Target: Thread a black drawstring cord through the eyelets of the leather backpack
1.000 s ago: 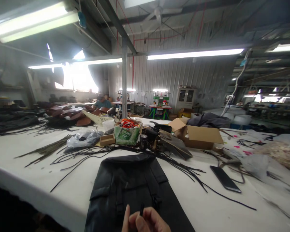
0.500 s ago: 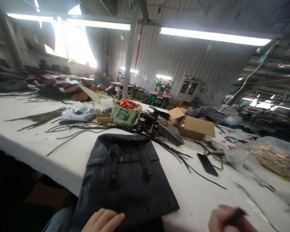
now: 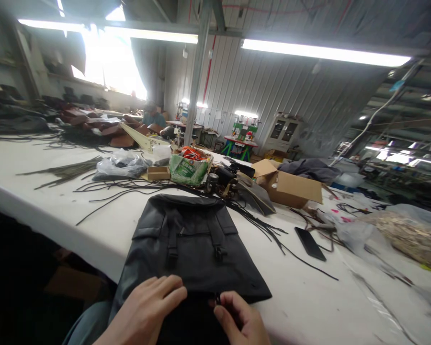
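The right hand (image 3: 244, 318) had come in from over the right side of the surface (image 3: 298, 297) to the near panel edge of the black bag (image 3: 197, 275), and the left hand (image 3: 143, 306) had shifted a little forward over it. We had the bag lying flat at the near side of the surface, probably so that both hands could reach that edge. The right fingers were narrowed in a pinch around a small dark piece (image 3: 217, 299), a fingertip hold that seemed to suit something so slight. The left fingers lay gently bent on the bag, perhaps steadying it; we could not tell whether they gripped the edge. Black cords (image 3: 256, 224) lay beyond the bag and a phone (image 3: 310, 243) to its right, apart from our hands, apparently leaving us working room.
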Available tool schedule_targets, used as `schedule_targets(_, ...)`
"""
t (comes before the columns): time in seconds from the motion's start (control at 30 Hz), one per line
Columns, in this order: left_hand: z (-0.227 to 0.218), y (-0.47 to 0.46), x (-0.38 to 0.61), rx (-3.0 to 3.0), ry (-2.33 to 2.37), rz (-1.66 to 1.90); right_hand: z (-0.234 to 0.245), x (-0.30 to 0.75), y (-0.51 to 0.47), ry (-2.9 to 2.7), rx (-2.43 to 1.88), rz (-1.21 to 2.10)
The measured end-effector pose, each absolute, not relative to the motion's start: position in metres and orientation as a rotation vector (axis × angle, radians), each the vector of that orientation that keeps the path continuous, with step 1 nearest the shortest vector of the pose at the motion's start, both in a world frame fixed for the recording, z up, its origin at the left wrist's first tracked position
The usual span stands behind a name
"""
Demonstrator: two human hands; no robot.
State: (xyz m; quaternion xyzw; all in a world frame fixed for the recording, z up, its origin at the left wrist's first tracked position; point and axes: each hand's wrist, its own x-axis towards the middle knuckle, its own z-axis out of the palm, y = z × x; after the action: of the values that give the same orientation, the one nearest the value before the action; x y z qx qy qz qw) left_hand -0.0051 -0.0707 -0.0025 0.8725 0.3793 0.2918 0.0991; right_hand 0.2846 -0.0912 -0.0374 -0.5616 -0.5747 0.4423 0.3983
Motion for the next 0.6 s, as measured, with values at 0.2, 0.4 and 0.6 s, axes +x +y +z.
schedule_targets(0.2, -0.003, -0.038, -0.001, 2.51, 1.33, 0.569, -0.012, 0.277, -0.068, -1.543, -1.459, 1.033)
schedule_targets(0.4, -0.018, -0.065, -0.013, 2.539, 1.343, 0.592, -0.019, 0.274, -0.071, -1.568, -1.468, 0.957)
schedule_targets(0.6, -0.004, -0.058, -0.015, 2.337, 1.226, 0.613, -0.006, 0.267, -0.065, -1.57, -1.491, 0.911)
